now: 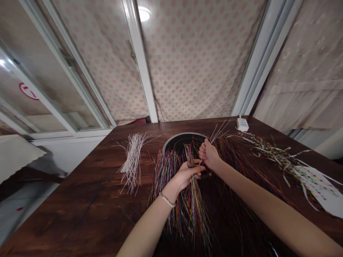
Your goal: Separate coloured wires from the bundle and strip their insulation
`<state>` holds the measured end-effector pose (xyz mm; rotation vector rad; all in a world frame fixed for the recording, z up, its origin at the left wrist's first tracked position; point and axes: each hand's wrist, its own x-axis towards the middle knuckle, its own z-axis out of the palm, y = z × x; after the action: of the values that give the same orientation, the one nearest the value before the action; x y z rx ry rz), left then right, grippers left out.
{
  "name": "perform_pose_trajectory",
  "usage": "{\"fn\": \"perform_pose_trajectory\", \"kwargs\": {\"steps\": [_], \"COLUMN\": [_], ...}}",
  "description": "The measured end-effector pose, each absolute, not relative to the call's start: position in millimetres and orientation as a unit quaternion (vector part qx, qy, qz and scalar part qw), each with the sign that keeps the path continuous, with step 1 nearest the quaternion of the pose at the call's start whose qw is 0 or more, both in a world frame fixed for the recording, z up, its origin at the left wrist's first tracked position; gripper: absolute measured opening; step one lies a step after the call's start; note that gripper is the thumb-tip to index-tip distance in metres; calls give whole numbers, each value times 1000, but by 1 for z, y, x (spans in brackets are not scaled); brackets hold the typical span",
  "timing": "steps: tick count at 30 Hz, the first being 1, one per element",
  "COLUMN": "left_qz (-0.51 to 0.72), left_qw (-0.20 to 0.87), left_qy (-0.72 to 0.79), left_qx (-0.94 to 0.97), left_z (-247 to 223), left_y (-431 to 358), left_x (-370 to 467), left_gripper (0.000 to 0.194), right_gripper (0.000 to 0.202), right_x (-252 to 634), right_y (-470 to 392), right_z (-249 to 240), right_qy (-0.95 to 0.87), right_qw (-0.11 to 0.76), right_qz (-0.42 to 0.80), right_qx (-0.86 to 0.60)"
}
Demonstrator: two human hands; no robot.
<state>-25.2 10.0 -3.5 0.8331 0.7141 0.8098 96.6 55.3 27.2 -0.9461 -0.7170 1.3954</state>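
My left hand [187,174], with a beaded bracelet on its wrist, is closed round a bundle of multicoloured strands [197,203]. To its right and slightly higher, my right hand [209,154] is closed on a few thin pale strands [216,134] whose ends stick up past the fist. The lower ends of the pale strands run down to the fingers of my left hand. More coloured strands [166,167] hang over the near edge of a round black plate [184,135] with a grey rim, just left of my hands.
A pile of white strands [133,157] lies on the brown wooden table [88,192] at the left. Dark reddish strands [241,164] spread to the right. Beyond them are ribbons and a dotted white sheet [318,185]. A small white box [242,124] stands at the back right.
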Motion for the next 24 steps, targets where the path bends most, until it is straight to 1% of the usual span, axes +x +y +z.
{"fn": "perform_pose_trajectory", "kwargs": {"steps": [5, 10, 13, 15, 17, 21, 24], "left_qz": [399, 408, 392, 376, 361, 319, 290], "left_qw": [749, 736, 748, 758, 768, 798, 811], "left_qy": [366, 376, 357, 344, 337, 330, 313], "left_qx": [383, 388, 399, 407, 408, 390, 400], "left_z": [-10, -10, -9, -8, -7, -6, -6], "left_y": [15, 15, 14, 13, 13, 14, 13], "left_x": [-23, -25, -25, -25, -26, -27, -29], "left_gripper": [30, 26, 23, 21, 16, 8, 6], "right_gripper": [42, 41, 41, 43, 44, 46, 46], "right_x": [110, 116, 118, 118, 117, 113, 108], "right_y": [54, 51, 48, 48, 48, 51, 55], "right_z": [32, 39, 47, 52, 54, 52, 49], "right_qy": [-300, -303, -304, -302, -302, -320, -322], "right_qw": [558, 498, 479, 488, 516, 577, 609], "right_qz": [656, 699, 716, 714, 699, 643, 611], "right_qx": [-410, -415, -408, -400, -392, -390, -389]}}
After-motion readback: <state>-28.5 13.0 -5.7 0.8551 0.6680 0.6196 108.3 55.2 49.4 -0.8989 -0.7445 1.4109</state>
